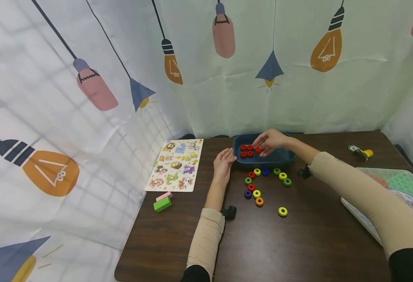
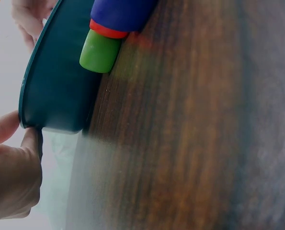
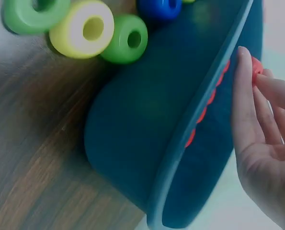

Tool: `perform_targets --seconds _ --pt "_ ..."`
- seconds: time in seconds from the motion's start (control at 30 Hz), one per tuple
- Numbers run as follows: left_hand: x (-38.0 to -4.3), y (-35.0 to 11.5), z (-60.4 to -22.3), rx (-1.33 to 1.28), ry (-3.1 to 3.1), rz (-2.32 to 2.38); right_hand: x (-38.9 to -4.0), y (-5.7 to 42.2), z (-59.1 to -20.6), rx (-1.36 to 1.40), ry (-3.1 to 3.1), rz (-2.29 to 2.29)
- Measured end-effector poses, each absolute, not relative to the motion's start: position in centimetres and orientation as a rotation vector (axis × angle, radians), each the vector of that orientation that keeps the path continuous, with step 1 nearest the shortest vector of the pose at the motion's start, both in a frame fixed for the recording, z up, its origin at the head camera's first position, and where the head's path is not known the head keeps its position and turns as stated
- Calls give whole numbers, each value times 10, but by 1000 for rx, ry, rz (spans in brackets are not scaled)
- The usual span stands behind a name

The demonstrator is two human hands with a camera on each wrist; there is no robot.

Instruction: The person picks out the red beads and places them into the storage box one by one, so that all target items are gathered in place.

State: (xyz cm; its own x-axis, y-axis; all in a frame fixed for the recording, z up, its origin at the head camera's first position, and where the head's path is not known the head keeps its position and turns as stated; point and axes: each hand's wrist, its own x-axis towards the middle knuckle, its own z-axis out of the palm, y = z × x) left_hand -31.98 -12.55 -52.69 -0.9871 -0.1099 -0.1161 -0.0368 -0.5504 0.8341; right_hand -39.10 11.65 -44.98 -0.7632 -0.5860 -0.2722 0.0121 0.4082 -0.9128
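Observation:
A dark blue plastic basin [image 1: 279, 157] stands near the back edge of the table. My left hand [image 1: 223, 165] is at its left end; in the left wrist view the thumb and a finger [image 2: 4, 127] pinch the rim. My right hand [image 1: 272, 141] reaches over the basin and holds a red ring [image 3: 257, 70] between thumb and fingers. Several more red rings [image 1: 243, 154] lie in rows on the basin's left side. In front of it, on the table, rings of several colours form a line, among them a green ring [image 1: 287, 182] and an orange ring [image 1: 259, 202].
A lone yellow ring [image 1: 282, 212] lies nearer the front. To the left are an animal picture board [image 1: 164, 166], a green block [image 1: 162, 204] and a pink block [image 1: 164, 196]. At right lie a colourful board in a clear tray [image 1: 368, 224] and a small yellow-ended item [image 1: 367, 153].

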Motion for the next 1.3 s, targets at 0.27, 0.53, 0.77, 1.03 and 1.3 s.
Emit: perform_targets --seconds 0.27,0.53,0.77,1.03,1.3 --pt "-319 -125 -527 235 -1460 -2715 -411 106 -470 -423 2154 -1298" --pt "-318 -121 -526 231 -1454 -2720 -416 101 -485 -386 2212 -1259" --pt "-320 -125 -526 237 -1457 -2726 -414 108 -487 -407 2236 -1269" --pt "-323 -129 -525 239 -1477 -2710 -405 104 -486 -479 2245 -1247" --pt "-322 -124 -526 245 -1464 -2724 -397 104 -487 -487 2281 -1256"
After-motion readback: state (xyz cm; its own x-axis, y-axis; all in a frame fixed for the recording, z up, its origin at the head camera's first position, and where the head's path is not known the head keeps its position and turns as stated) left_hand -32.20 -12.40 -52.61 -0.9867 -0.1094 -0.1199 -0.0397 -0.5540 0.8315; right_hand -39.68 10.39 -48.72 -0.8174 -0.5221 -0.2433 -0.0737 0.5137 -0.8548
